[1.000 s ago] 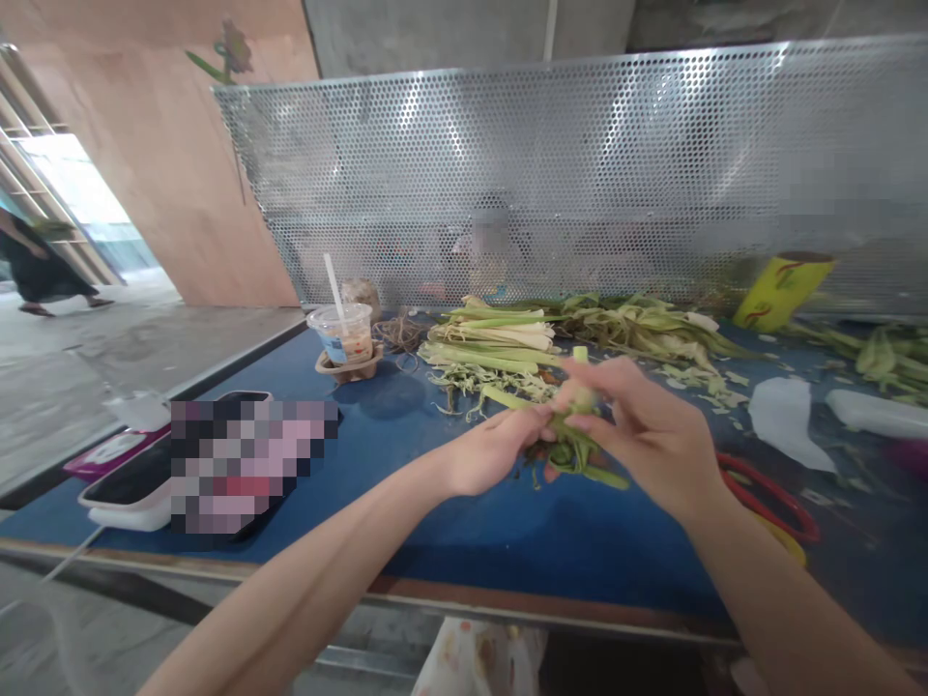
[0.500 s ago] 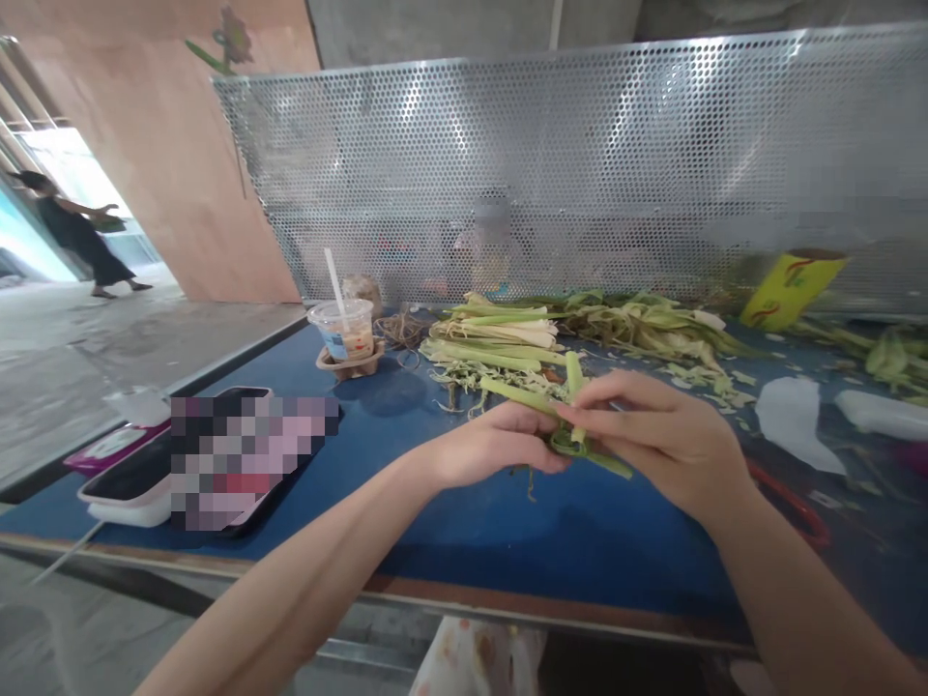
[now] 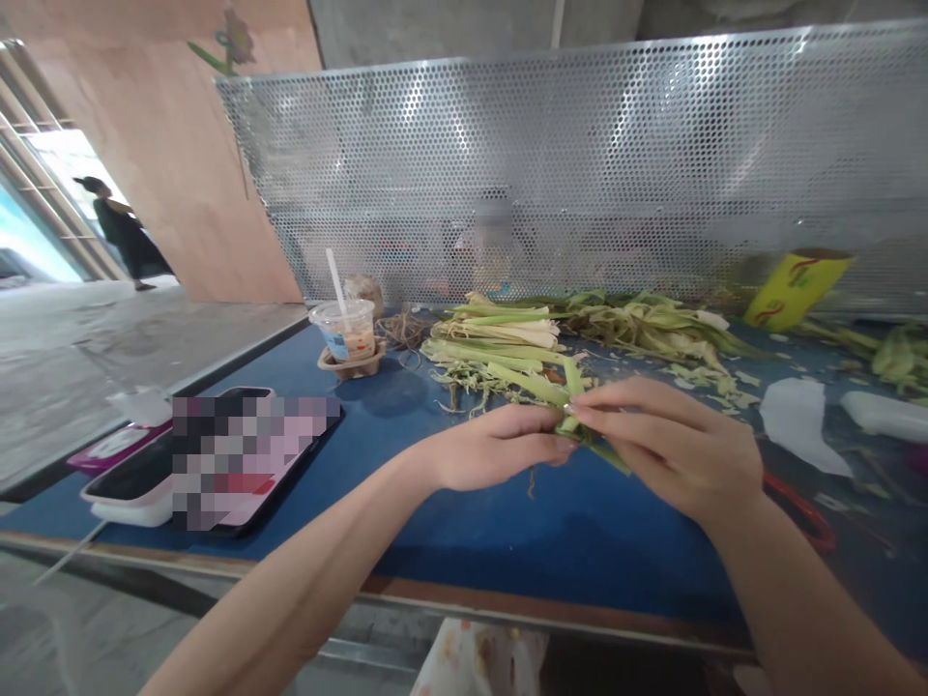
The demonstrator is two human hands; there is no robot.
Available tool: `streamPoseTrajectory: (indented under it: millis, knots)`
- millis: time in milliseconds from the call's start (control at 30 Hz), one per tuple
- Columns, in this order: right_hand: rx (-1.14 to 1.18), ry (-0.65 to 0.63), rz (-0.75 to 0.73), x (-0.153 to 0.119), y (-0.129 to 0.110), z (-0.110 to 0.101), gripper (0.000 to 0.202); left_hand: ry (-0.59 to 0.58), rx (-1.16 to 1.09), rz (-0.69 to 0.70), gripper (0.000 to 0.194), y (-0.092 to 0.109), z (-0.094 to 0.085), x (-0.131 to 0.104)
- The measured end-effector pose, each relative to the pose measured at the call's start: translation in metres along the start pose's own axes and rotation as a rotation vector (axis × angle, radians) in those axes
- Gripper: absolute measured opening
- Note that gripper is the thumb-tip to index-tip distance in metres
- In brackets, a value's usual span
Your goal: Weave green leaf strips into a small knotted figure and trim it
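at left in my feed a phone (image 3: 282, 478) on the blue counter (image 3: 449, 551), a plastic cup (image 3: 344, 333) with a straw, my left hand (image 3: 493, 452) with fingers closed on green leaf strips (image 3: 533, 385) before piled stalks (image 3: 500, 338), my right hand (image 3: 681, 445) pinching them, a yellow tube (image 3: 797, 290)

Bare forearms (image 3: 311, 556) angle inward, the left hand (image 3: 500, 448) curled, the right hand (image 3: 674, 445) pinching just beside it.

Nothing legible, blurred print on yellow tube (image 3: 796, 292)
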State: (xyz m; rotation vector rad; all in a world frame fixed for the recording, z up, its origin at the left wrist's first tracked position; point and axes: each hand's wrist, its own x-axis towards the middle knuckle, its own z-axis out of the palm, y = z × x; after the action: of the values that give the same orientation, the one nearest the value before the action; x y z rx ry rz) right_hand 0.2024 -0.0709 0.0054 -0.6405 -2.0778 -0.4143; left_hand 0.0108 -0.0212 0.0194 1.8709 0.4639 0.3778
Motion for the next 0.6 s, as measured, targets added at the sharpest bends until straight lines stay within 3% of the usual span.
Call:
streamPoseTrajectory:
  millis: [167, 367, 600]
  knots:
    - [-0.064, -0.067, -0.01, -0.0015, 0.0029, -0.0032, 0.028, 0.061, 0.07, -0.03, 0.022, -0.0001, 0.0012, -0.0013]
    - [-0.101, -0.096, 0.024, 0.0007, 0.0034, -0.0026, 0.024, 0.094, 0.2, 0.029, 0.024, -0.003, -0.0004, -0.0023]
    - [0.048, -0.143, 0.005, 0.0058, -0.0012, -0.0066, 0.021, 0.014, 0.186, 0.057, 0.021, -0.0015, -0.0046, -0.0045]
